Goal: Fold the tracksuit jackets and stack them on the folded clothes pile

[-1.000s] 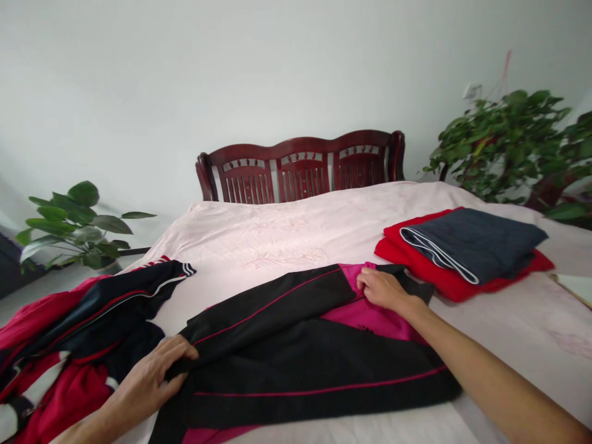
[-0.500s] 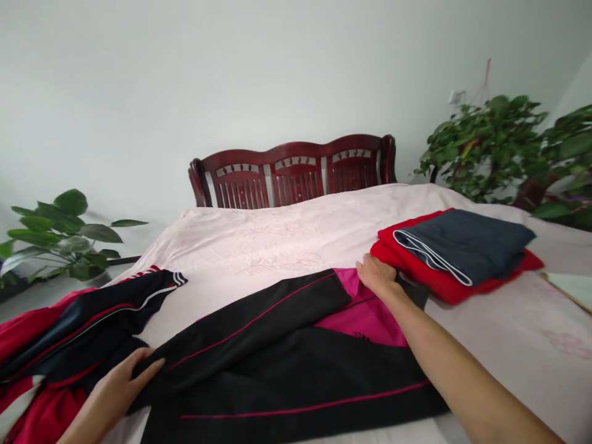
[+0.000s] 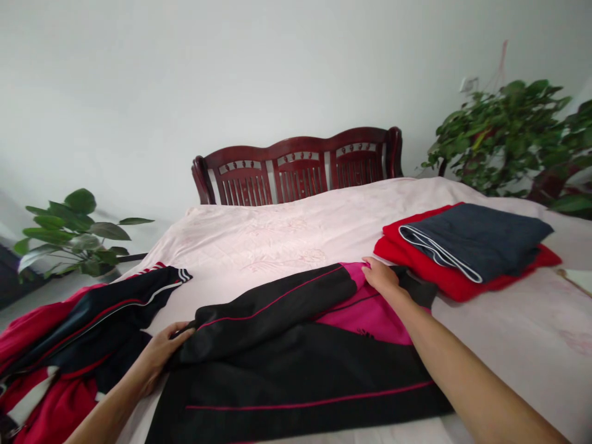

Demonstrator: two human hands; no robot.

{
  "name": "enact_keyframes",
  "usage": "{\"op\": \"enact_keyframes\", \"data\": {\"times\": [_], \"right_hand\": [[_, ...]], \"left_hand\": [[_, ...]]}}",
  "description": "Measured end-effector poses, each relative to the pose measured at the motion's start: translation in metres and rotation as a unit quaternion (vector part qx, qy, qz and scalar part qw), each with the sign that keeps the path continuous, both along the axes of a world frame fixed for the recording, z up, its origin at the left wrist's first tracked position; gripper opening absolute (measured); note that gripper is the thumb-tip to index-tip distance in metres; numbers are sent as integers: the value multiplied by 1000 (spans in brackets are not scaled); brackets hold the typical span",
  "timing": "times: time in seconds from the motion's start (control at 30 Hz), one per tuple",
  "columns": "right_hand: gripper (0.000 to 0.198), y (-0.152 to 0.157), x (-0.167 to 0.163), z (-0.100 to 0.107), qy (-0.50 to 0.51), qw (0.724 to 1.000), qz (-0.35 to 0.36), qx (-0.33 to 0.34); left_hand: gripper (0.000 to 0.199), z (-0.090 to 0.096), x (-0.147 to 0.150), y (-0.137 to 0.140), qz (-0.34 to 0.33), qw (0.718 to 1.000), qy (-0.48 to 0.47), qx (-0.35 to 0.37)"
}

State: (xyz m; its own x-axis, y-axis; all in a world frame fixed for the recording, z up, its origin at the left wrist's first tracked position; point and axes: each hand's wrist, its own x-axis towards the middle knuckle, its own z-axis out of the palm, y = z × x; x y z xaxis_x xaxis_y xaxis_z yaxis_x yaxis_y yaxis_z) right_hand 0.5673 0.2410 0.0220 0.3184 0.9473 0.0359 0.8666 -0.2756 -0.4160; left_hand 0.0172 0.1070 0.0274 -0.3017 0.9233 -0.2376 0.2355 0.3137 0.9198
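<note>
Since the last frame, the left hand (image 3: 161, 353) has shifted inward and farther from me, bringing the near-left end of the black-and-magenta garment (image 3: 287, 364) with it, while the right hand (image 3: 383, 277) has barely moved. I have the left grip pinched on the garment's black edge and the right grip closed on its magenta part, the arm crossing over the garment's right end. The garment lies in front of me on the pale pink cover (image 3: 277, 246), its two black lengths side by side, each with a thin magenta line. Left of it I see a loose heap with a navy jacket (image 3: 92, 320) on top. Just beyond the right hand, a folded slate-blue cloth (image 3: 490, 240) rests on a folded red cloth (image 3: 430, 282). A dark wooden slatted back (image 3: 300, 145) stands behind, between a left plant (image 3: 74, 231) and a right plant (image 3: 504, 135).
</note>
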Motion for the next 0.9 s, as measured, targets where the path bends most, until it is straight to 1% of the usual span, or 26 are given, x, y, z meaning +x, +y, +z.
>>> {"op": "enact_keyframes", "data": {"times": [0.07, 0.13, 0.17, 0.27, 0.33, 0.4, 0.5, 0.6, 0.67, 0.77, 0.83, 0.9], "right_hand": [[48, 2, 2, -3, 7, 1000, -13, -2], [49, 4, 1, -4, 9, 1000, -24, -9], [49, 5, 0, -3, 8, 1000, -24, -13], [47, 5, -5, -1, -4, 1000, -15, -18], [49, 3, -9, 3, -18, 1000, -14, -9], [50, -3, -12, 7, -36, 999, -18, 11], [46, -14, -20, 16, -57, 998, -8, 34], [35, -22, -33, 27, -68, 997, 25, 26], [33, -25, -43, 32, -76, 996, 47, 11], [36, -24, -59, 33, -89, 994, 54, -20], [41, -21, -68, 29, -96, 993, 46, -45], [43, -18, -73, 24, -98, 992, 40, -66]], "left_hand": [[52, -4, -4, -6, 27, 996, -84, -31], [64, 0, -8, -14, 37, 992, -113, -32], [67, 3, -9, -18, 37, 991, -127, -26], [67, 10, -15, -30, 45, 979, -199, -6], [68, 9, -19, -39, 56, 965, -256, 3], [71, 4, -23, -46, 61, 952, -298, 15], [73, -5, -27, -51, 51, 944, -324, 35], [75, -11, -27, -50, 36, 945, -323, 38], [71, -14, -26, -49, 30, 948, -313, 38], [54, -15, -22, -47, 38, 953, -297, 36], [43, -13, -18, -47, 56, 956, -288, 29], [32, -9, -14, -46, 96, 957, -273, 19]]}}
